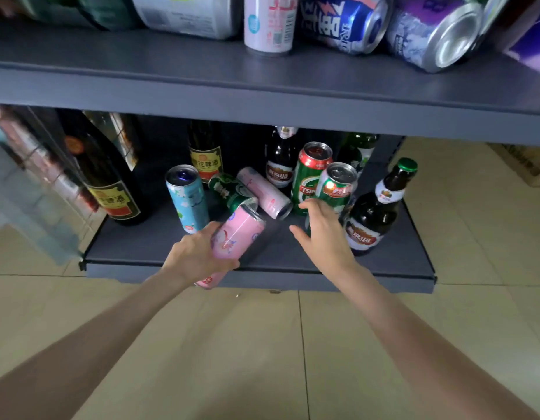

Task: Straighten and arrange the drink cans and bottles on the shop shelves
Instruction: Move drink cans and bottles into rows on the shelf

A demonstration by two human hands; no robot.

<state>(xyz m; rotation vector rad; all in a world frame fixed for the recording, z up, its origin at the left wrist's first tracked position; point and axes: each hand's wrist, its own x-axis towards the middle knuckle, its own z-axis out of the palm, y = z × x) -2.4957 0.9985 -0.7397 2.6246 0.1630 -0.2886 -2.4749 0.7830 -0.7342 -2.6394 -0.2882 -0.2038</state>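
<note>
My left hand (196,256) grips a tall pink can (237,234), tilted, above the front of the bottom shelf (293,253). My right hand (321,234) is open, its fingers reaching to a green can (337,186) and touching its lower side. Behind that stands a green Tsingtao can (308,174). A pale pink can (264,192) and a green can (229,189) lie on their sides mid-shelf. A blue can (188,198) stands upright to the left. A dark beer bottle (374,210) leans at the right.
Dark bottles with yellow labels (111,183) (205,153) stand at the back left, and more beer bottles (280,159) at the back. The upper shelf (262,83) carries a standing pink-white can (270,22) and several toppled cans (344,22). Tiled floor (262,344) lies below.
</note>
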